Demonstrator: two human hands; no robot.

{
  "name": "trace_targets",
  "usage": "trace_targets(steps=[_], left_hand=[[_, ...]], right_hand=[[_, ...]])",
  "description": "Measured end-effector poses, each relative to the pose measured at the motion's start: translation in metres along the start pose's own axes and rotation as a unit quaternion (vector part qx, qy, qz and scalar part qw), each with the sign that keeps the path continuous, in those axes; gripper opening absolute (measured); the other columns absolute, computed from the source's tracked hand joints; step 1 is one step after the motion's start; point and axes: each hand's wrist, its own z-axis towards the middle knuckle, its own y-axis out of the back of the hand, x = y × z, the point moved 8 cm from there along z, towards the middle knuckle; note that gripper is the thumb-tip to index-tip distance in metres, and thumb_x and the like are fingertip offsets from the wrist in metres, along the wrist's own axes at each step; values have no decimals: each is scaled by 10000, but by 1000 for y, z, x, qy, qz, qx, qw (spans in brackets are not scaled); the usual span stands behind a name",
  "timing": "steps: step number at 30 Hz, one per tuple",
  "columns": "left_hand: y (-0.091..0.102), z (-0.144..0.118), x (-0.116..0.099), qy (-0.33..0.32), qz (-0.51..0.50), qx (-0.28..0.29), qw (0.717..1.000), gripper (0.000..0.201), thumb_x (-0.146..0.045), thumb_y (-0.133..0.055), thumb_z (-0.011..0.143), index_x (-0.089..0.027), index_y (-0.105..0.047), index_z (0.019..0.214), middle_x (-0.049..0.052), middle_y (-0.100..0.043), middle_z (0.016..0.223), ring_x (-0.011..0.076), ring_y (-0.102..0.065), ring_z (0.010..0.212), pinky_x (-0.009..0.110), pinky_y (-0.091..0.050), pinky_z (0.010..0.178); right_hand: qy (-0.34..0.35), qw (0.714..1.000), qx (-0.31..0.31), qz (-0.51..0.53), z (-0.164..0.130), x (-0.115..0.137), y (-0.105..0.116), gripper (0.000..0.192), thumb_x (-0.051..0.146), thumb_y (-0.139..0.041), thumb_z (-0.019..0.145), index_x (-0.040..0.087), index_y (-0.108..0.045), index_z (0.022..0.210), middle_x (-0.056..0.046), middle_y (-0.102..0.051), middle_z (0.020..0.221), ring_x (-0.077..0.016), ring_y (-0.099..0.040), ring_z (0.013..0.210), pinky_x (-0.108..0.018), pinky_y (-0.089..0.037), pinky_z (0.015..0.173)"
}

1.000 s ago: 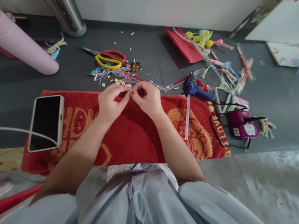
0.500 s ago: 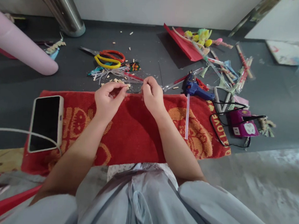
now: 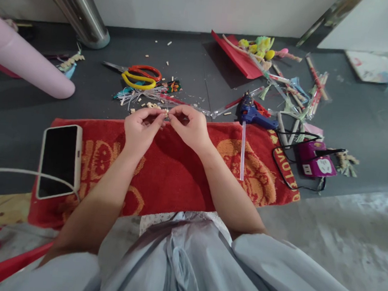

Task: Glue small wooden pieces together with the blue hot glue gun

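Note:
My left hand (image 3: 141, 126) is closed in a pinch over the far edge of the red towel (image 3: 174, 175). A small cream-coloured piece (image 3: 166, 112) shows at its fingertips. My right hand (image 3: 191, 126) is also pinched, its fingertips meeting those of the left at that piece; whatever else they grip is too small to make out. Just beyond the left hand lies a little heap of similar cream pieces (image 3: 152, 105). Behind the heap are a bundle of white strands (image 3: 139, 96) and scissors (image 3: 140, 79) with red and yellow handles.
A blue glue gun (image 3: 255, 118) with a clear glue stick (image 3: 242, 152) lies to the right, near a purple power socket (image 3: 315, 159) and its black cable. On the left are a phone (image 3: 60, 162) with a white cable and a pink cylinder (image 3: 28, 58). Red paper (image 3: 237, 58) lies behind.
My right hand has moved left and turned, so its fingertips now meet those of my left hand. My left hand has barely moved.

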Motion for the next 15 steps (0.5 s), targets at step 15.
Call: trace_targets(steps=[15], left_hand=[[-3, -4, -14, -70, 101, 32, 992, 161, -346, -697, 773, -193, -729, 812, 37, -742, 826, 134, -670, 709, 230, -530, 627]], right_hand=[[43, 989, 10, -138, -2, 9, 2, 115, 143, -539, 795, 206, -489, 713, 9, -587, 702, -113, -512, 663, -254, -403, 657]])
